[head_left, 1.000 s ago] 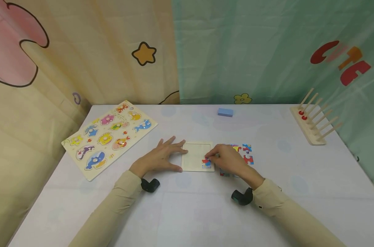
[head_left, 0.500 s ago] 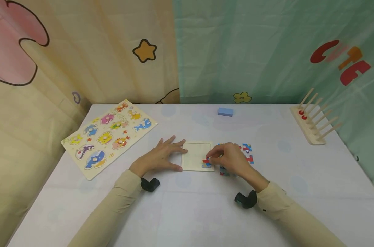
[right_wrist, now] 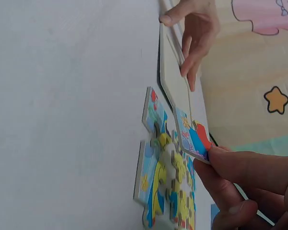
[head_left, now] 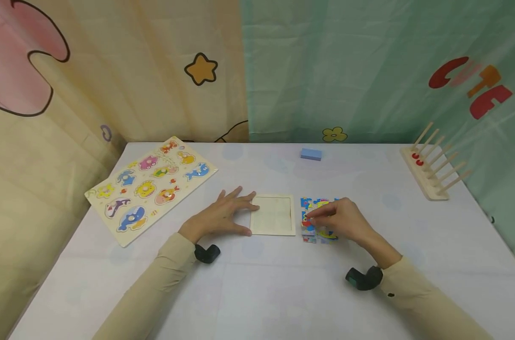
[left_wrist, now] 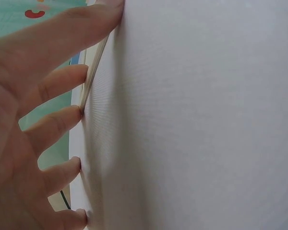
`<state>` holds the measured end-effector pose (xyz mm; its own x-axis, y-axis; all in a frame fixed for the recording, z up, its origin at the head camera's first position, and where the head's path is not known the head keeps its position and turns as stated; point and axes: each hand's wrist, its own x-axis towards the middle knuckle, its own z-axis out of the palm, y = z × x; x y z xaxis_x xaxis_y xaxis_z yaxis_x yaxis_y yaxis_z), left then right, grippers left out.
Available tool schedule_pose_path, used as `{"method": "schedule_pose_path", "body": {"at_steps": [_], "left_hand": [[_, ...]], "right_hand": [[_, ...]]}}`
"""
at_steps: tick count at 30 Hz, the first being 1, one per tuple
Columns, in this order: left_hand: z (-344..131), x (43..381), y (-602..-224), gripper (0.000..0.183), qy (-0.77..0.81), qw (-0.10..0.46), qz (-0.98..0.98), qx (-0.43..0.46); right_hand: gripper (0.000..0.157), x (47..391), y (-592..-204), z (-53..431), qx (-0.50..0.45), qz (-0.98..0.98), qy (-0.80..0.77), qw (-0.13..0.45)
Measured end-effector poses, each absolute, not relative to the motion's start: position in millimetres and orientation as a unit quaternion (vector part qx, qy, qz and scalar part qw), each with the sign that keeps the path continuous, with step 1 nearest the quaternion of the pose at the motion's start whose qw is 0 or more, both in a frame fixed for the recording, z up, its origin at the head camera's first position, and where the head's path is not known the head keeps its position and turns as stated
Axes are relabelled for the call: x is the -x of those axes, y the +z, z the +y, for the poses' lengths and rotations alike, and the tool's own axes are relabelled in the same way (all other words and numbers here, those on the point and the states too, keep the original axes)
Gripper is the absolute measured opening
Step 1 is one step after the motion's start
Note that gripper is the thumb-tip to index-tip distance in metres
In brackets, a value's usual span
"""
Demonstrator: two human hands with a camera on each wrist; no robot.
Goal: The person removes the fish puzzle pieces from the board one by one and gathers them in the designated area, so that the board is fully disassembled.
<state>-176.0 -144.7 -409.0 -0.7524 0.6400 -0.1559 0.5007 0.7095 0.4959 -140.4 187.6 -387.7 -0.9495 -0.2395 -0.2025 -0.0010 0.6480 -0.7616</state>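
Observation:
A pale wooden puzzle tray (head_left: 272, 232) lies mid-table, its recess bare. My left hand (head_left: 223, 215) rests at the tray's left side with spread fingers, thumb and fingertips touching its edge. My right hand (head_left: 344, 219) pinches a jigsaw piece (right_wrist: 193, 136) between thumb and forefinger, held up over the other pieces. That piece is blue and red with orange and purple details. Several loose jigsaw pieces (right_wrist: 151, 177) in blue, yellow and red lie on the table right of the tray; the right hand hides part of them in the head view.
On the left lies a peg puzzle board (head_left: 151, 184) with sea-animal shapes. A blue block (head_left: 311, 154) sits near the back edge. At the far right stands a wooden peg rack (head_left: 425, 174) with red beads. Printed curtains (head_left: 325, 71) hang behind the white table.
My right hand has lifted the jigsaw piece out of the tray's lower right corner and carried it right, over the loose pieces. The left hand stays at the tray.

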Motion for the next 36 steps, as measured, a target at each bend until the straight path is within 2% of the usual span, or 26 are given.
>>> {"method": "schedule_pose_path", "body": {"at_steps": [6,14,36], "left_hand": [[-144,175,-408,0.071,0.218,0.162,0.911,-0.312],[-144,175,-407,0.071,0.22,0.158,0.91,-0.313],[-143,174,-409,0.071,0.217,0.155,0.911,-0.314]], "right_hand": [[0.023,129,-387,223,0.037,0.895,-0.419,0.152],[0.026,119,-390,253,0.014,0.903,-0.402,0.15],[0.019,111,-392,252,-0.011,0.939,-0.323,0.113]]}}
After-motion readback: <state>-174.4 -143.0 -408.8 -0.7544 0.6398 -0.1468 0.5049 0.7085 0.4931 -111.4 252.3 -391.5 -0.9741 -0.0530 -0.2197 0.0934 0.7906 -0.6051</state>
